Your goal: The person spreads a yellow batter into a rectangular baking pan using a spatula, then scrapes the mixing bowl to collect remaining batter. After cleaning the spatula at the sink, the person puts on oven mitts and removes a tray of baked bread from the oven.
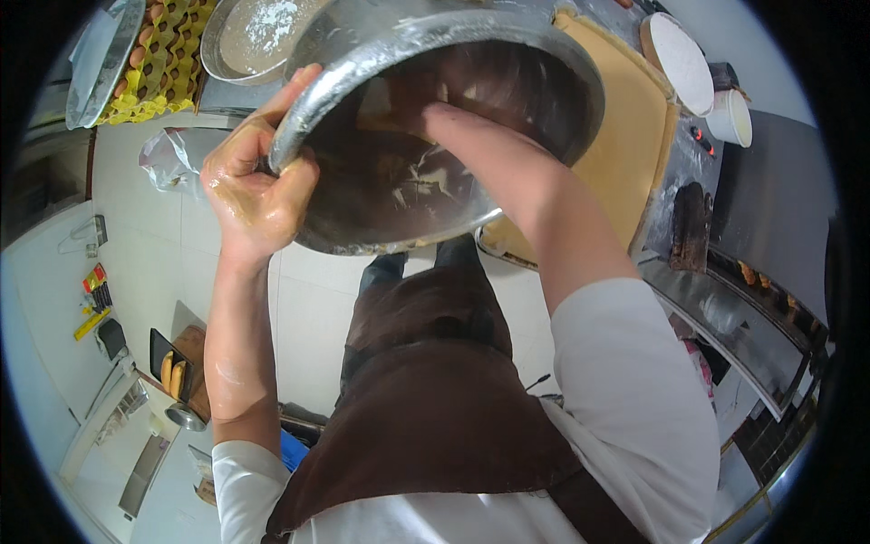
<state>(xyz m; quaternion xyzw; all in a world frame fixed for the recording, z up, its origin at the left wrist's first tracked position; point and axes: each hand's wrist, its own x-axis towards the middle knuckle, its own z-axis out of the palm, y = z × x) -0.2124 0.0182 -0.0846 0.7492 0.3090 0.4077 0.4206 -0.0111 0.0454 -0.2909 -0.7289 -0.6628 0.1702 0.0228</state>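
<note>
A large metal mixing bowl (408, 241) is tilted towards me, with smears of batter or dough on its inner wall. My left hand (255, 177) grips the left part of its rim; the hand is wet and smeared with something yellowish. My right forearm reaches into the bowl, and my right hand (414, 119) is deep inside, dark and blurred, so its fingers cannot be made out. Behind the bowl's right side lies a tray lined with paper or cloth (622, 129), filled or covered with a smooth pale yellow layer.
At the upper left are a yellow egg tray (166, 61) with eggs and a round metal pan of floury mixture (251, 41). Right of the lined tray are a tub of white powder (680, 61), a white bucket (731, 119) and dark oven mitts (690, 224).
</note>
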